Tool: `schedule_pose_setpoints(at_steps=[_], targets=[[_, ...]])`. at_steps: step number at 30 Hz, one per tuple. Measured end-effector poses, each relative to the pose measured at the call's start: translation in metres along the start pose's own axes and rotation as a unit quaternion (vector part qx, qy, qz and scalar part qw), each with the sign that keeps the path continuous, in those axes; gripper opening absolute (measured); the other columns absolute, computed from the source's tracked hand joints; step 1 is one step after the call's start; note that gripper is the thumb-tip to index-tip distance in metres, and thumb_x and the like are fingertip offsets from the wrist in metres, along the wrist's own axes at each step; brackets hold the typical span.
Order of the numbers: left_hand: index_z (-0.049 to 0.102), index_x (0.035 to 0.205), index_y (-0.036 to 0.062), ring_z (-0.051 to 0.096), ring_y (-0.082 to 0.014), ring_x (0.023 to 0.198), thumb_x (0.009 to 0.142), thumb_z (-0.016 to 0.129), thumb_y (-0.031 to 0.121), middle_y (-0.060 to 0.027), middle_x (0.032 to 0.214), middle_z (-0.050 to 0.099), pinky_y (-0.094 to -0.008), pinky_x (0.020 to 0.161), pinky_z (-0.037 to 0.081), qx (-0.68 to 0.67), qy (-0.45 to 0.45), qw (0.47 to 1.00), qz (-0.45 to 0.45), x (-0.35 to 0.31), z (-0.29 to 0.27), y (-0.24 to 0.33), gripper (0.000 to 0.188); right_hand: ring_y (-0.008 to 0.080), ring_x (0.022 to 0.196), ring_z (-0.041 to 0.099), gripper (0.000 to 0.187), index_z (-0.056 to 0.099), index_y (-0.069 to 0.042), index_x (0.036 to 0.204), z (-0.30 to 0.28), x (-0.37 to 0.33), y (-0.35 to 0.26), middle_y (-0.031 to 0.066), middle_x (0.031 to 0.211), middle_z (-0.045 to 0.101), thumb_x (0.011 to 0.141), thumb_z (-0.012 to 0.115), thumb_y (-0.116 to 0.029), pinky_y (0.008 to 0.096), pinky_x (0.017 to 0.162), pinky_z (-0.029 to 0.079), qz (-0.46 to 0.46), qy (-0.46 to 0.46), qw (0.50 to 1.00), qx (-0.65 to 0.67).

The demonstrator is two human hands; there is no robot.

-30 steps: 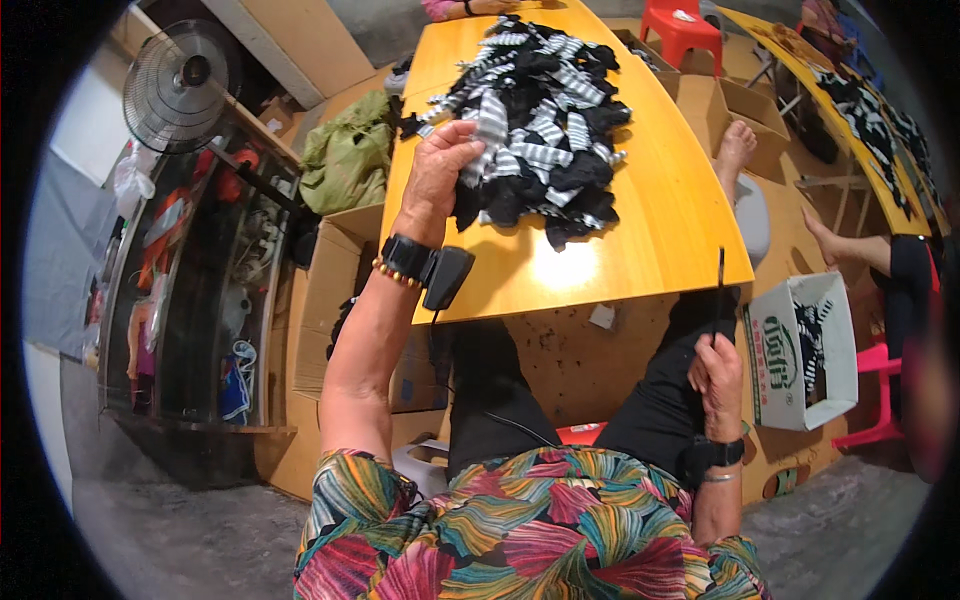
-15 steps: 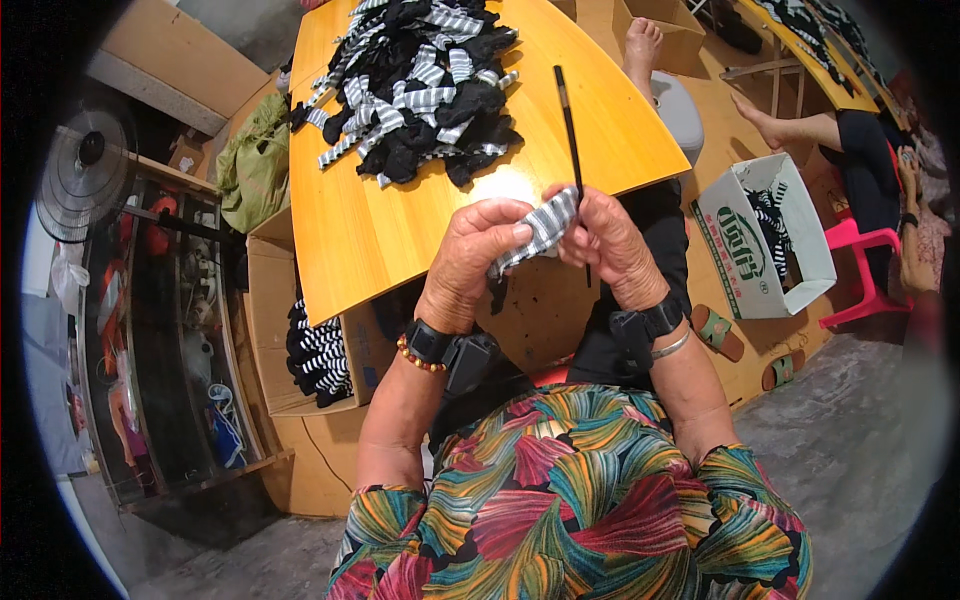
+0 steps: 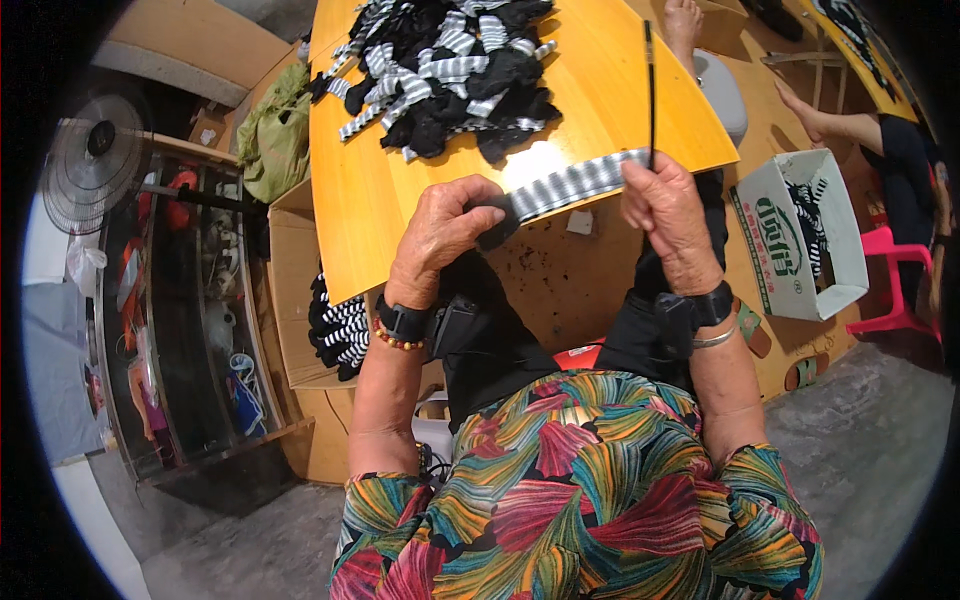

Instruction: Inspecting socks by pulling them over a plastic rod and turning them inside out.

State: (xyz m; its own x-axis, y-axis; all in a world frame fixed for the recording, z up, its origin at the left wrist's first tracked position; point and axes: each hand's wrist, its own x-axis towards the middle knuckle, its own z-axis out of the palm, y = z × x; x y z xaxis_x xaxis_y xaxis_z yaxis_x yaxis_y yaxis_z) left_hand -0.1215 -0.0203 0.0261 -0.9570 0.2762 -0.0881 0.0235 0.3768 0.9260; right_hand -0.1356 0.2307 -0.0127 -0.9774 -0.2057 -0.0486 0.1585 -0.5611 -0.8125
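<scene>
Head view: left hand (image 3: 445,228) grasps sock (image 3: 565,187) by black end, right hand (image 3: 672,215) striped end plus rod (image 3: 651,95); even tension between grips seems best.

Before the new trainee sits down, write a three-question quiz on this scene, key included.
1. Which hand holds the thin, straight black rod?
2. True or false: a grey-and-white striped fabric strip spans from the left hand to the right hand.
3. What lies on the glossy yellow table? A) a coiled rope B) a heap of black and striped fabric pieces C) a red bowl

Key: 1. The right hand. 2. True. 3. B.
</scene>
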Motion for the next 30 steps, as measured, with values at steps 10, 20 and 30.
schedule_pose_setpoints(at_steps=[10, 20, 30], targets=[[0.059, 0.097, 0.001, 0.054, -0.01, 0.075, 0.071, 0.057, -0.002, -0.0013, 0.086, 0.055, -0.0208, 0.069, 0.045, -0.253, 0.147, 0.956, 0.021, -0.003, -0.019, -0.011, 0.026, 0.0028, 0.036, 0.032, 0.012, 0.057, -0.004, 0.084, 0.005, 0.006, 0.005, -0.0057, 0.05, 0.042, 0.084, 0.058, -0.016, 0.0161, 0.035, 0.028, 0.061, -0.013, 0.998, -0.025], [0.055, 0.105, -0.0009, 0.054, -0.0089, 0.074, 0.067, 0.057, -0.01, -0.0022, 0.085, 0.056, -0.0205, 0.07, 0.048, -0.399, 0.247, 0.88, 0.078, -0.012, -0.028, -0.046, 0.039, 0.0001, 0.045, 0.035, 0.016, 0.059, -0.004, 0.083, 0.023, -0.017, 0.035, -0.0081, 0.056, 0.044, 0.083, 0.059, -0.019, 0.0153, 0.04, 0.026, 0.076, -0.01, 0.976, -0.205], [0.057, 0.094, -0.0014, 0.061, -0.0142, 0.073, 0.075, 0.06, -0.002, -0.0069, 0.085, 0.062, -0.0254, 0.07, 0.051, -0.516, 0.279, 0.809, 0.045, -0.014, -0.012, -0.04, 0.02, 0.0006, 0.044, 0.034, 0.015, 0.058, -0.005, 0.082, 0.02, -0.027, 0.044, -0.008, 0.054, 0.043, 0.083, 0.059, -0.019, 0.0161, 0.04, 0.025, 0.106, -0.017, 0.976, -0.189]])
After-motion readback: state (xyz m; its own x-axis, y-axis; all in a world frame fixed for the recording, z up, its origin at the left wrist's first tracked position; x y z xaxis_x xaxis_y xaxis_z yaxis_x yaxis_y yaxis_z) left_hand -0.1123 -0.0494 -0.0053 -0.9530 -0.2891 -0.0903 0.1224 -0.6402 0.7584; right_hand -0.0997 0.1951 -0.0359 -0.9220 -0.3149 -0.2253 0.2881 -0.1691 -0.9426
